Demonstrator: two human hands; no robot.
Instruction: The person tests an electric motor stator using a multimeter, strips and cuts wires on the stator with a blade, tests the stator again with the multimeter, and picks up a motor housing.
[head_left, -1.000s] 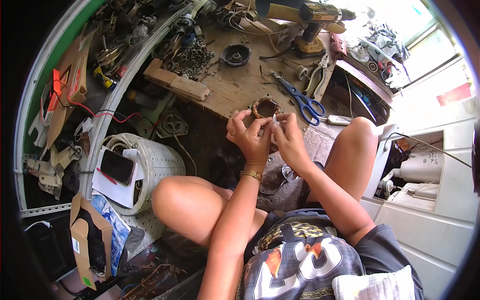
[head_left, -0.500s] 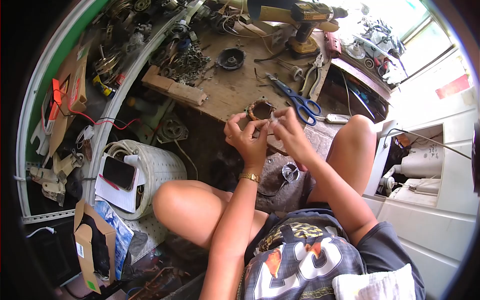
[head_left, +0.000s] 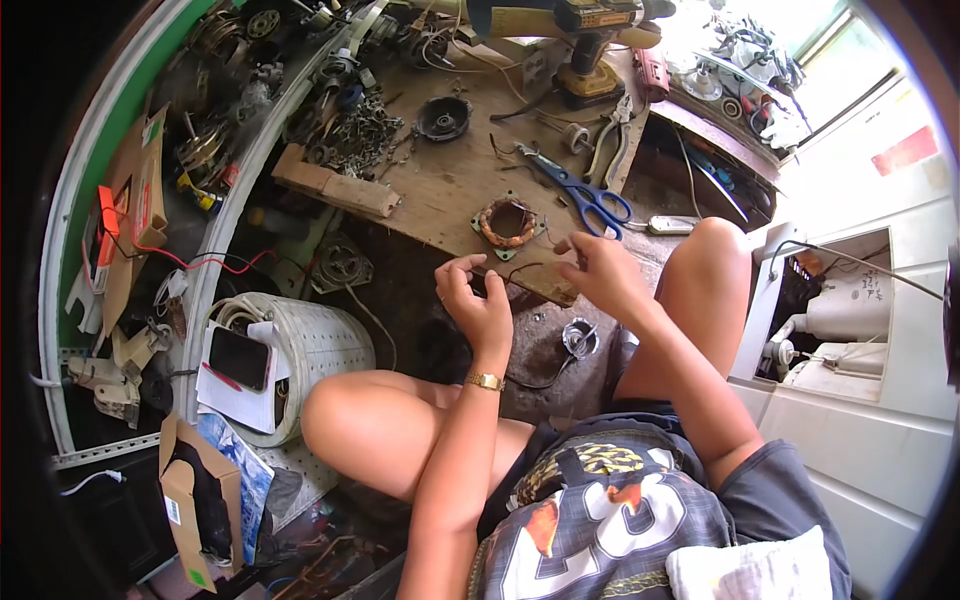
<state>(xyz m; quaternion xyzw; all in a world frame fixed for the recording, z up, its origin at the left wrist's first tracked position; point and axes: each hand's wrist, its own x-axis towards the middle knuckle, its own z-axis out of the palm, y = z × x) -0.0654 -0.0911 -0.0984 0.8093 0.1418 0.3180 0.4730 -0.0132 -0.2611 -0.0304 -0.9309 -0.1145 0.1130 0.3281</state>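
A motor stator (head_left: 508, 240), a ring of copper-coloured windings on a green-edged frame, lies near the front edge of the wooden table. Just below and left of it, my left hand (head_left: 476, 305) is raised with fingers bent and apart, holding nothing I can see. My right hand (head_left: 608, 278) hovers to the stator's right, its thumb and forefinger apart and pointing toward the ring. A thin wire end seems to reach from the stator toward those fingertips; contact is unclear. Blue-handled scissors (head_left: 603, 210) lie just beyond my right hand.
On the table (head_left: 455, 190) are a cordless drill (head_left: 590, 75), pliers (head_left: 610, 140), a black round motor cover (head_left: 441, 118), a wooden block (head_left: 335, 187) and piled screws. A metal motor part (head_left: 580, 338) is between my knees. A white drum (head_left: 330, 340) with a phone (head_left: 239, 358) stands left.
My hands were close together at the stator, pinching a small whitish piece. They have now parted and drawn back, uncovering the ring. The view has shifted slightly.
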